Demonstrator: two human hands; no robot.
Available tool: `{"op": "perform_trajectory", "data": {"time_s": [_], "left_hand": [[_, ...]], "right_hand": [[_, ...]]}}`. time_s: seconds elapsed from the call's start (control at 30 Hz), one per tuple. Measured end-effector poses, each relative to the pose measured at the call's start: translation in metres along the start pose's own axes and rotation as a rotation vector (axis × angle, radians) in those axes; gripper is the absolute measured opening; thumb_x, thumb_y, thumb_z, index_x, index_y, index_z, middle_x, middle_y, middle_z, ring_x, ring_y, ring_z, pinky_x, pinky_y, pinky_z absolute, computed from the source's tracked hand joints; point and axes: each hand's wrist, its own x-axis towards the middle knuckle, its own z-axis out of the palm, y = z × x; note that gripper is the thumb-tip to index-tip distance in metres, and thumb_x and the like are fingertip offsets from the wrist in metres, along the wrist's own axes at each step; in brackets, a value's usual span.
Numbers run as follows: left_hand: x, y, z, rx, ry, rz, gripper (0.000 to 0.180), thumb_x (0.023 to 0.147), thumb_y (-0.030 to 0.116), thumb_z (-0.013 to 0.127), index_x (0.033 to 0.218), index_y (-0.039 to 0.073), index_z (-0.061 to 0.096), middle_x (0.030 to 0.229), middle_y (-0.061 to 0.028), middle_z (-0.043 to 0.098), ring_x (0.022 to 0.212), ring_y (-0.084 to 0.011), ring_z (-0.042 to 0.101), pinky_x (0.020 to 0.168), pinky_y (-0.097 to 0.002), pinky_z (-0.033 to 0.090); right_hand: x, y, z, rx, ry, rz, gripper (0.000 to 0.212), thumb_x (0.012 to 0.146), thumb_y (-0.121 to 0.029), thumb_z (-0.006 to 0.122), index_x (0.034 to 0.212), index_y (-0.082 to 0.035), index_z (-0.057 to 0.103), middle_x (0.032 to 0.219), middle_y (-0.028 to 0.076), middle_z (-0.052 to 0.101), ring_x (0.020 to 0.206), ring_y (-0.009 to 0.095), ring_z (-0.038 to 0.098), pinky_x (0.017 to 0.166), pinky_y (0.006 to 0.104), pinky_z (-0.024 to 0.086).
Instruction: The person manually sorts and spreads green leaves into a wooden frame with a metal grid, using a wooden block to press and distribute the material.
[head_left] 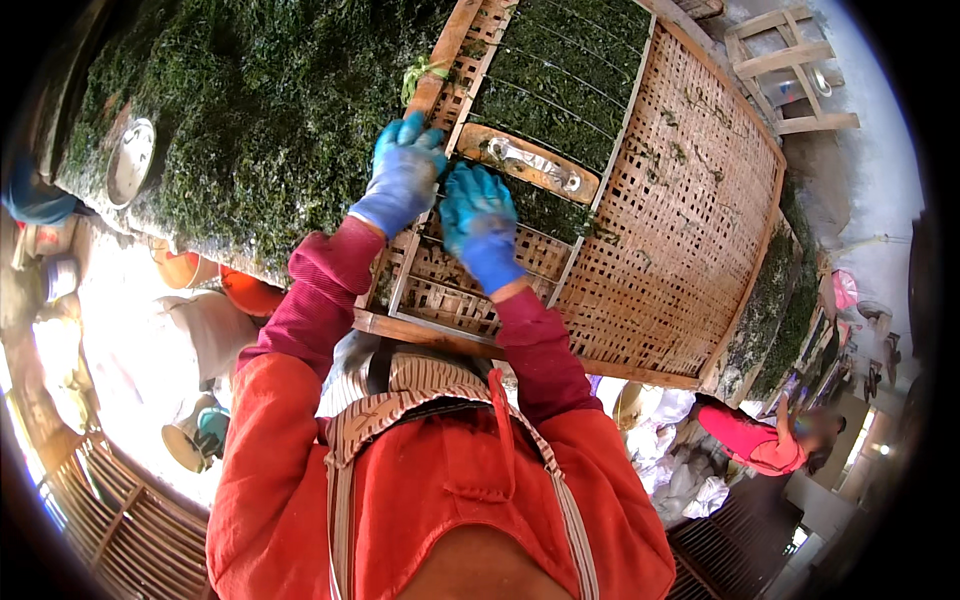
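Note:
My left hand (pixel 400 175), in a blue glove, lies with fingers stretched over the left edge of the woven bamboo tray (pixel 680 220), beside the heap of shredded green leaves (pixel 230 110). My right hand (pixel 482 222), gloved alike, rests with fingers extended at the near end of the leaf layer (pixel 560 75); anything under its palm is hidden. That layer lies inside a thin rectangular frame (pixel 622 125) crossed by fine lines. Just beyond my right fingers, a wooden board with a shiny strip handle (pixel 528 162) sits across the frame. Neither hand visibly holds anything.
A round pale dish (pixel 131 162) sits in the heap at left. A green tie (pixel 422 76) is knotted around the tray's wooden edge. Orange buckets (pixel 250 291) and a white sack (pixel 200 335) stand below left. Another person (pixel 755 440) is at right, near a wooden rack (pixel 790 70).

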Motion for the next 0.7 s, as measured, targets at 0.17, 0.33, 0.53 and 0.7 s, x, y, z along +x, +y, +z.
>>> {"op": "perform_trajectory", "data": {"time_s": [0.17, 0.33, 0.53, 0.7], "left_hand": [[0.035, 0.100, -0.013, 0.027, -0.176, 0.193, 0.019, 0.087, 0.018, 0.074, 0.102, 0.008, 0.071, 0.090, -0.0071, 0.072, 0.074, -0.0154, 0.070, 0.056, -0.0317, 0.056], [0.050, 0.208, -0.003, -0.299, -0.053, 0.678, 0.026, 0.094, 0.033, 0.054, 0.115, 0.018, 0.061, 0.120, -0.0055, 0.060, 0.121, -0.0303, 0.052, 0.098, -0.0535, 0.043], [-0.024, 0.103, 0.026, -0.972, 0.567, 0.398, 0.055, 0.079, 0.027, 0.073, 0.131, 0.013, 0.061, 0.134, -0.0079, 0.063, 0.126, -0.0280, 0.058, 0.112, -0.0455, 0.042], [-0.038, 0.039, 0.031, -0.246, 0.174, 0.235, 0.067, 0.093, 0.034, 0.059, 0.154, 0.010, 0.043, 0.158, -0.0106, 0.045, 0.148, -0.0294, 0.039, 0.126, -0.0503, 0.020]], "right_hand": [[-0.006, -0.006, -0.019, 0.026, -0.145, -0.003, 0.055, 0.102, -0.039, 0.048, 0.151, -0.015, 0.045, 0.157, 0.009, 0.044, 0.146, 0.024, 0.037, 0.122, 0.0402, 0.029], [-0.021, 0.011, 0.039, 0.999, 0.144, 0.050, 0.054, 0.099, -0.042, 0.057, 0.146, -0.014, 0.051, 0.152, 0.011, 0.050, 0.138, 0.024, 0.048, 0.115, 0.0417, 0.038], [-0.032, 0.050, 0.023, 0.735, 0.345, -0.050, 0.060, 0.090, -0.047, 0.069, 0.138, -0.013, 0.057, 0.144, 0.014, 0.056, 0.132, 0.029, 0.054, 0.108, 0.0443, 0.048], [-0.031, 0.049, -0.010, 0.127, 0.333, -0.175, 0.038, 0.084, -0.027, 0.071, 0.119, -0.013, 0.071, 0.131, 0.013, 0.064, 0.113, 0.034, 0.065, 0.108, 0.0498, 0.047]]}}
